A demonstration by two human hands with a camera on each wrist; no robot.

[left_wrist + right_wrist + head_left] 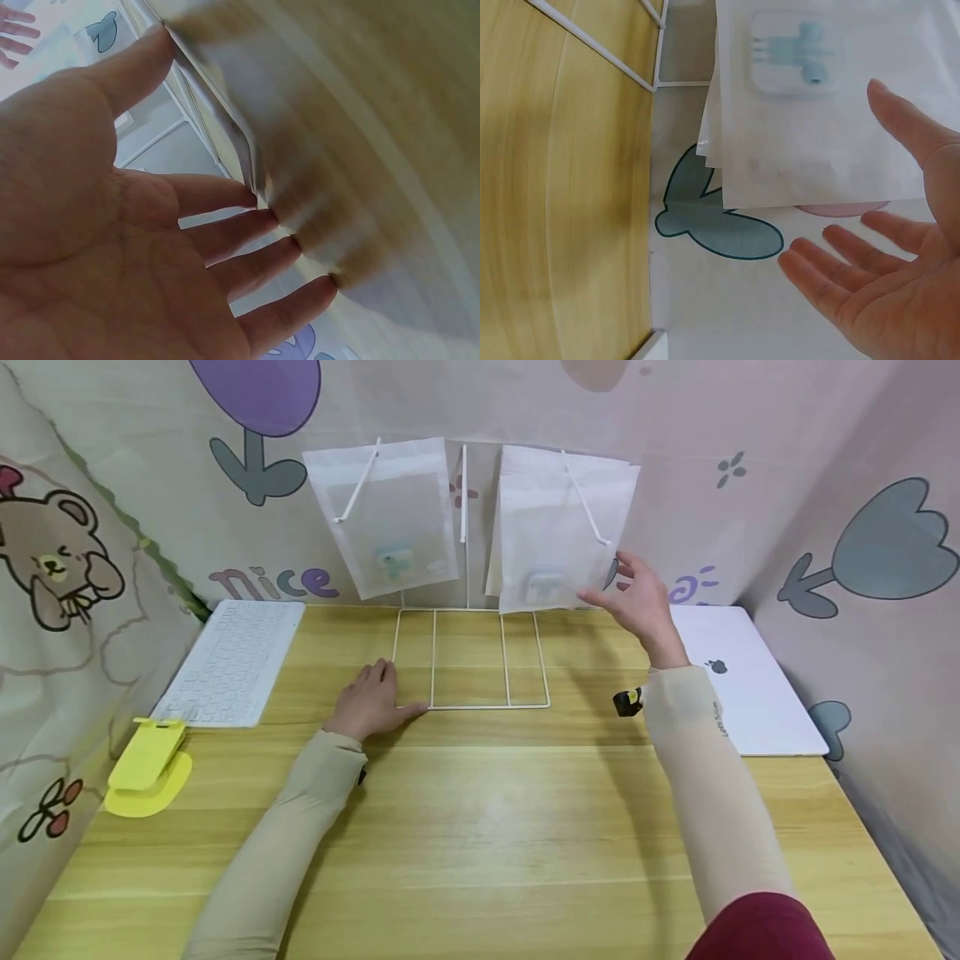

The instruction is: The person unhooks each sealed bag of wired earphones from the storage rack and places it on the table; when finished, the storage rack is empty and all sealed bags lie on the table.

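Observation:
A white wire display rack [487,707] stands at the table's back. My left hand [369,702] rests at its base's front left corner, fingers stretched, fingertips on the tabletop and thumb by the front bar. White translucent bags hang from the rack's hooks. My right hand [637,606] is spread beside the lower right edge of the right bag [558,527]. In the right wrist view its thumb [900,112] is close to the bag; whether it touches cannot be told. Inside that bag shows a clear case with teal earphones [795,52]. The left bag [390,518] holds a small teal item.
A white keyboard [232,660] and a yellow folding stand [150,768] lie at the left. At the right lies a silver laptop [772,693], partly behind my right forearm. Between the bags a middle hook [463,493] sticks out. A printed cloth [480,410] hangs behind.

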